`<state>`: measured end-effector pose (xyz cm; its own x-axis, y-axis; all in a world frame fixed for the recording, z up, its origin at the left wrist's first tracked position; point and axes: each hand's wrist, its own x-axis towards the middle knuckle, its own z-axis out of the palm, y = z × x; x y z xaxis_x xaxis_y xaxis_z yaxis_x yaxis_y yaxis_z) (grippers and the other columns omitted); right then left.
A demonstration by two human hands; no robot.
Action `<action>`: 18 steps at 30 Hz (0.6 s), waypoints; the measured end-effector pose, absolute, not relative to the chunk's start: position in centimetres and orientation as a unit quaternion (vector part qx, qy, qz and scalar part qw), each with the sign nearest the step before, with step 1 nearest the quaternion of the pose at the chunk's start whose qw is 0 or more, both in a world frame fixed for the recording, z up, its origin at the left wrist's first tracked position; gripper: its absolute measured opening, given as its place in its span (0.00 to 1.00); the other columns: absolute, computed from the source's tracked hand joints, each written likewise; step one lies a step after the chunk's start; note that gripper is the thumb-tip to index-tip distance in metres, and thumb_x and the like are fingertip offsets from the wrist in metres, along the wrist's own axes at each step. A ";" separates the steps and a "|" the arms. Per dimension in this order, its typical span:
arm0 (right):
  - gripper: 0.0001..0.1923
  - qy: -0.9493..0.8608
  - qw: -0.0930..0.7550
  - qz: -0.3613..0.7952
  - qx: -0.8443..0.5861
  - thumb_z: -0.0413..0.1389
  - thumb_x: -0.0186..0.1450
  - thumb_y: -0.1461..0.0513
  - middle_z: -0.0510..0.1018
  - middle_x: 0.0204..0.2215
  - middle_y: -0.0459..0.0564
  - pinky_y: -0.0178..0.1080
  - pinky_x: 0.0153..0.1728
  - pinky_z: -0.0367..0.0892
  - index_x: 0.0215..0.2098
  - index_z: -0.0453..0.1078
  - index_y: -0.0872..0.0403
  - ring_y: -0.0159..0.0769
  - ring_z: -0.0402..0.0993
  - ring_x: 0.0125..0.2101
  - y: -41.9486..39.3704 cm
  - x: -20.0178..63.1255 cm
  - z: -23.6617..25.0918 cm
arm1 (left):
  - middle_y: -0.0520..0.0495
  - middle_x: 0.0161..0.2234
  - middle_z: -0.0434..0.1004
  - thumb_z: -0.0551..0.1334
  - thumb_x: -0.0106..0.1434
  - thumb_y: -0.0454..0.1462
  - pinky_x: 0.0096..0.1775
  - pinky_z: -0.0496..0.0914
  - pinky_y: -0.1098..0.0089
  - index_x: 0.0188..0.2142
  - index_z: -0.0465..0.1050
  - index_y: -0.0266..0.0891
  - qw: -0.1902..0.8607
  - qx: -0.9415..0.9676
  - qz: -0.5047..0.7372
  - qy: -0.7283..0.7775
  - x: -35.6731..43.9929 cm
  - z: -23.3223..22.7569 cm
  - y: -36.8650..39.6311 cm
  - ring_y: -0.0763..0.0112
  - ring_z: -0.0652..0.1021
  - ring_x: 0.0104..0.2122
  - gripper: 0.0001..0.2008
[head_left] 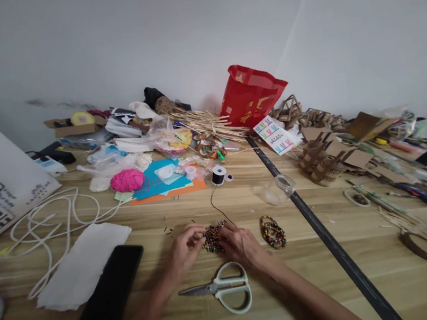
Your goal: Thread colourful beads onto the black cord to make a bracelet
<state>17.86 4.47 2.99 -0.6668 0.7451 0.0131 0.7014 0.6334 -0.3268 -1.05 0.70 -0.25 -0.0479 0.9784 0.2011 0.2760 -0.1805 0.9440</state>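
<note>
Both hands meet at the near middle of the pale wooden desk (325, 207), pinching a small flat patch of dark multicoloured woven beads (212, 236). The left hand (184, 247) closes thumb and fingers on its left edge; the right hand (240, 242) closes on its right edge. A thin black thread (217, 205) runs from the patch up to a small black spool (218, 175).

The patch looks light and floppy, bumpy rather than slick, and likely to unravel if the thread gets tugged, so the edges, where both grips sit now, seem the safest hold.

A second round beaded patch (273, 232) lies just right of the right hand. White-handled scissors (224, 287) lie just behind the wrists, blades pointing left. A black phone (107, 296) and a white paper sheet (82, 265) lie to the left, a black strip (320, 229) to the right. Bare wood shows between the hands and the spool
</note>
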 end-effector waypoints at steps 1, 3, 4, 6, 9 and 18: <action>0.04 -0.903 0.092 0.160 -0.388 0.50 0.66 0.68 0.72 0.35 0.49 0.31 0.28 0.57 0.35 0.65 0.54 0.31 0.70 0.30 4.5 18.0 3.1 | 0.39 0.47 0.76 0.60 0.57 0.37 0.33 0.73 0.70 0.40 0.76 0.36 0.351 0.606 0.481 0.527 -0.8 -0.2 0.5 0.68 0.78 0.33 0.12; 0.05 -0.908 0.128 0.193 -0.348 0.49 0.67 0.68 0.72 0.34 0.48 0.31 0.29 0.58 0.35 0.65 0.54 0.31 0.69 0.29 4.4 18.5 3.3 | 0.40 0.50 0.76 0.60 0.58 0.36 0.34 0.73 0.71 0.46 0.74 0.39 0.344 0.636 0.460 0.515 -0.4 -0.2 0.2 0.69 0.78 0.34 0.15; 0.05 -0.908 0.144 0.207 -0.334 0.49 0.67 0.68 0.72 0.32 0.47 0.31 0.29 0.59 0.35 0.64 0.54 0.31 0.69 0.28 4.3 18.7 3.3 | 0.40 0.47 0.77 0.59 0.58 0.35 0.35 0.73 0.71 0.47 0.74 0.39 0.337 0.650 0.447 0.513 -0.2 -0.2 0.0 0.68 0.79 0.34 0.16; 0.05 -0.904 0.165 0.225 -0.324 0.49 0.67 0.68 0.72 0.29 0.46 0.31 0.28 0.59 0.34 0.64 0.54 0.31 0.68 0.27 4.1 19.3 3.2 | 0.43 0.39 0.81 0.59 0.59 0.33 0.38 0.73 0.70 0.42 0.76 0.38 0.314 0.677 0.420 0.516 0.1 -0.4 -0.2 0.67 0.79 0.34 0.12; 0.05 -0.898 0.189 0.234 -0.322 0.50 0.67 0.68 0.73 0.29 0.47 0.31 0.29 0.60 0.35 0.64 0.54 0.31 0.69 0.28 3.8 20.3 3.0 | 0.46 0.31 0.82 0.60 0.59 0.32 0.38 0.72 0.70 0.33 0.78 0.39 0.279 0.716 0.392 0.506 0.5 -0.3 -0.3 0.66 0.79 0.34 0.08; 0.07 -0.906 0.194 0.197 -0.320 0.49 0.68 0.66 0.74 0.33 0.49 0.31 0.31 0.62 0.38 0.69 0.54 0.33 0.71 0.32 3.2 23.6 3.3 | 0.48 0.28 0.79 0.60 0.58 0.29 0.32 0.70 0.73 0.30 0.78 0.38 0.207 0.773 0.353 0.484 0.6 0.5 -0.6 0.70 0.78 0.29 0.08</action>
<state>23.55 3.21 3.31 -0.7200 0.6564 0.2251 0.5039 0.7176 -0.4807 0.56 -0.63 0.55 0.2823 0.8948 0.3457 0.6019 -0.4459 0.6625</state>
